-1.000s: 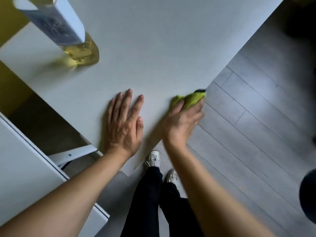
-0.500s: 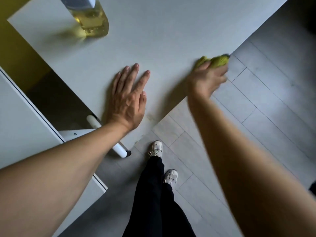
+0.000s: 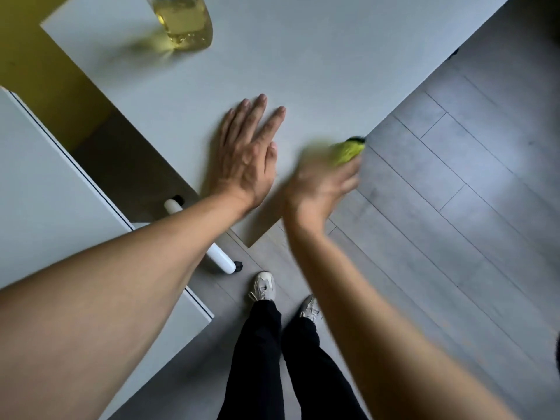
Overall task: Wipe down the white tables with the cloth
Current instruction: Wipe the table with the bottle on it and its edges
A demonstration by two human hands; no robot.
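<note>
A white table (image 3: 318, 65) fills the upper middle of the head view, its right edge running diagonally. My left hand (image 3: 245, 156) lies flat on it near the front corner, fingers straight and spread. My right hand (image 3: 321, 183), blurred by motion, holds a yellow-green cloth (image 3: 348, 150) against the table's right edge. Most of the cloth is hidden under the fingers.
A bottle of yellow liquid (image 3: 185, 22) stands on the table at the far left. A second white table (image 3: 45, 183) lies at the left, with a white table leg (image 3: 218, 256) between them. Grey plank floor (image 3: 454, 207) spreads to the right; my shoes (image 3: 263, 286) stand below.
My right hand has slid the cloth back along the table's edge toward the near corner, after going outward half a second before. My left hand stays flat on the table.
</note>
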